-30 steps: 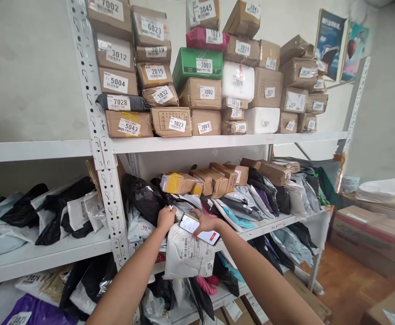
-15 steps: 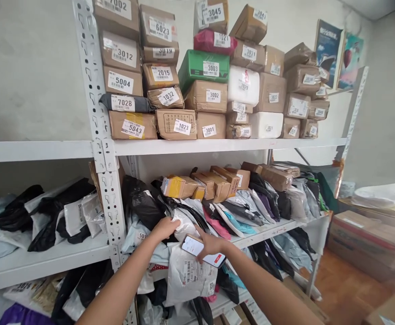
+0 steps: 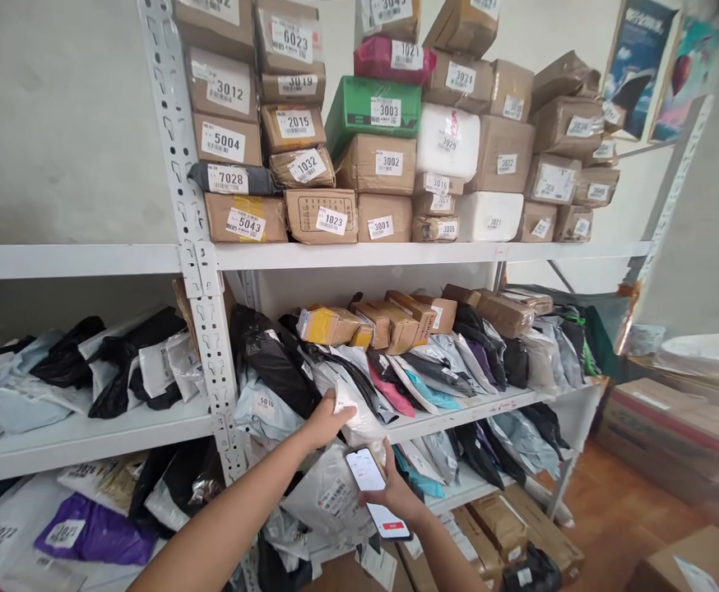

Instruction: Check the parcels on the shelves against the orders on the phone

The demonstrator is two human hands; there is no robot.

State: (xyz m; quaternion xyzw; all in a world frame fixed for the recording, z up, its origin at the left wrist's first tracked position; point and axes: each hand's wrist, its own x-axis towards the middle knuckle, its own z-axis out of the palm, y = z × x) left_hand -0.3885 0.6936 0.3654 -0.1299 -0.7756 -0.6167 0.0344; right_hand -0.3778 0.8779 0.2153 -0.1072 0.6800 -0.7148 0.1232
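Observation:
My left hand is closed on the edge of a white plastic mailer bag, which lies at the front of the middle shelf. My right hand grips a smartphone, its lit screen facing me with a red button near the bottom. Behind the phone hangs a pale grey mailer bag with a printed label, tilted to the left. What holds this bag up is hidden. A black bag and a light blue bag labelled 5016 lie left of my left hand.
Numbered cardboard boxes stand stacked on the top shelf. A perforated white post rises at my left. Bagged parcels crowd the middle shelf to the right. Large cartons sit on the floor at far right.
My right hand has lowered with the phone, which is now more upright. The labelled grey bag has swung left and tilted. My left hand has shifted slightly right, still pinching the white bag.

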